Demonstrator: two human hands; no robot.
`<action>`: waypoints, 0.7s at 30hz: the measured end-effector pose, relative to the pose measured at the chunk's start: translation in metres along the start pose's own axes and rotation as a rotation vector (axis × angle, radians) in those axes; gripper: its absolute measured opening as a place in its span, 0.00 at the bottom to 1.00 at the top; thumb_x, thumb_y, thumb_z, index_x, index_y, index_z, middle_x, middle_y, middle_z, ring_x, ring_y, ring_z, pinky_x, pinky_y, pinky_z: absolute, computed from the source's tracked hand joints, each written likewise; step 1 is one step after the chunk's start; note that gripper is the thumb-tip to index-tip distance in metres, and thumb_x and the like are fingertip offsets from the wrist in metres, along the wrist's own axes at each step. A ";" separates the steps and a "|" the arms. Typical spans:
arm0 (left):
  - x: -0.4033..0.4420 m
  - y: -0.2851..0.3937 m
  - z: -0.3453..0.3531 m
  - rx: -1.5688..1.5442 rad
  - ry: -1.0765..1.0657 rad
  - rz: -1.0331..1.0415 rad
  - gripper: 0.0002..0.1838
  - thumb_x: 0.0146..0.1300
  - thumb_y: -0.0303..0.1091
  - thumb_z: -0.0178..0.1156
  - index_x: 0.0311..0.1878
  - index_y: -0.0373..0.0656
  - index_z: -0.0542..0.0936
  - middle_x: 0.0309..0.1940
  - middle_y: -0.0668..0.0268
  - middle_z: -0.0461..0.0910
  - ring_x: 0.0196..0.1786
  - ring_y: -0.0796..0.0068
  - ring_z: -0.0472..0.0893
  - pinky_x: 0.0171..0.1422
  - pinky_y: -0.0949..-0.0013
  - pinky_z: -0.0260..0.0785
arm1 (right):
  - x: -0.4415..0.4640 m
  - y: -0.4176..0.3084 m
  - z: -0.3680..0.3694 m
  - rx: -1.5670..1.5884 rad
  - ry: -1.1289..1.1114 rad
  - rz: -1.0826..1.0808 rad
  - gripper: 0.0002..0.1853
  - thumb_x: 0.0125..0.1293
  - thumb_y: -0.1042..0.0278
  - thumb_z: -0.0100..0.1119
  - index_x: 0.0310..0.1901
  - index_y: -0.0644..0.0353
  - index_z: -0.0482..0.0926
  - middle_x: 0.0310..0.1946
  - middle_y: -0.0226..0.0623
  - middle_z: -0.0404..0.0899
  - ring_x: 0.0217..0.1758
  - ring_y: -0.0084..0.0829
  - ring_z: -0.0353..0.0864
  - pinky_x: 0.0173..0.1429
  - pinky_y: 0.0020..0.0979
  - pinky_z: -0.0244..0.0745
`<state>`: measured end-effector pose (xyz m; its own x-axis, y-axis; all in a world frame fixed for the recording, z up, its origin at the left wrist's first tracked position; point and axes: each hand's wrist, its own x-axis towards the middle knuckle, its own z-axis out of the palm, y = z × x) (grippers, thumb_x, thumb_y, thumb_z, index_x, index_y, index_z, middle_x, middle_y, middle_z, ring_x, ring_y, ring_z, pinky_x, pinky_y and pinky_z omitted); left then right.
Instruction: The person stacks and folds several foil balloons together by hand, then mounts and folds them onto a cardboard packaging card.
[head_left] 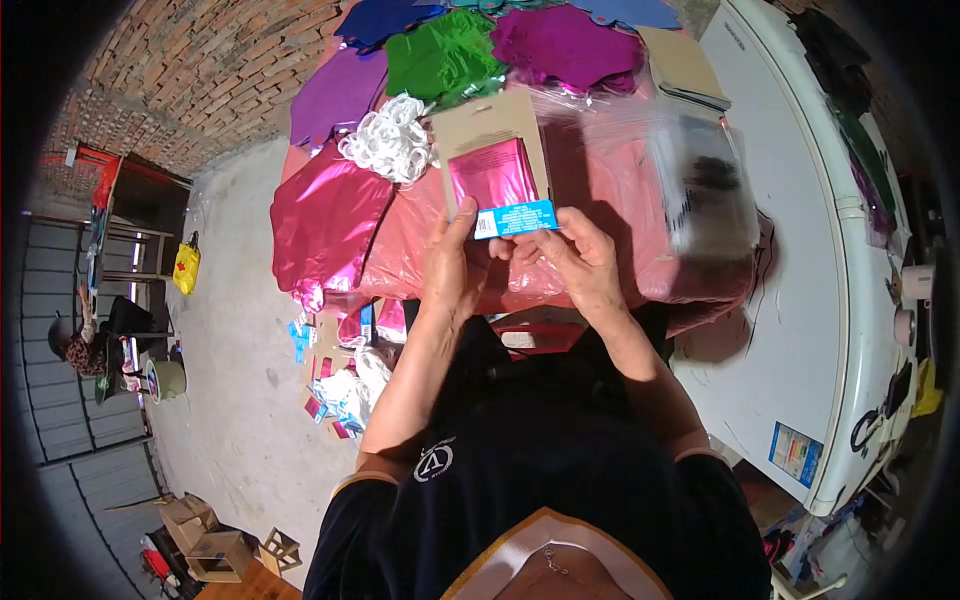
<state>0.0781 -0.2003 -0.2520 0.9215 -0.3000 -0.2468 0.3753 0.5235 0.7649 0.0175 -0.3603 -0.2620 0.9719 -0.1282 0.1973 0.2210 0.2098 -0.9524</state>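
Between my hands is a packet with a brown hang card and folded shiny pink foil; a blue printed label with a barcode crosses its lower end. My left hand is closed on its lower left side, thumb on the front. On the lower right, my right hand pinches the label's edge, with fingers curled below. Left of the packet lie a heap of white ribbon loops and a stack of pink foil sheets. To the right is a stack of clear plastic bags.
Purple, green, magenta and blue foil stacks line the table's far side, beside brown cards. A white appliance flanks the right. Finished-looking packets lie on the floor at left. Another person sits far left.
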 end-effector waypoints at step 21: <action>-0.015 -0.005 0.011 -0.067 -0.065 -0.159 0.16 0.79 0.50 0.56 0.51 0.47 0.75 0.34 0.65 0.82 0.30 0.76 0.78 0.31 0.76 0.70 | -0.002 -0.001 -0.008 -0.148 0.096 -0.034 0.07 0.74 0.74 0.56 0.48 0.66 0.78 0.39 0.36 0.84 0.35 0.20 0.83 0.39 0.25 0.80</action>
<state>0.0614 -0.2073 -0.2459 0.8424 -0.4332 -0.3205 0.5235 0.5170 0.6772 0.0151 -0.3676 -0.2631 0.9504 -0.2265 0.2132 0.2319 0.0593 -0.9709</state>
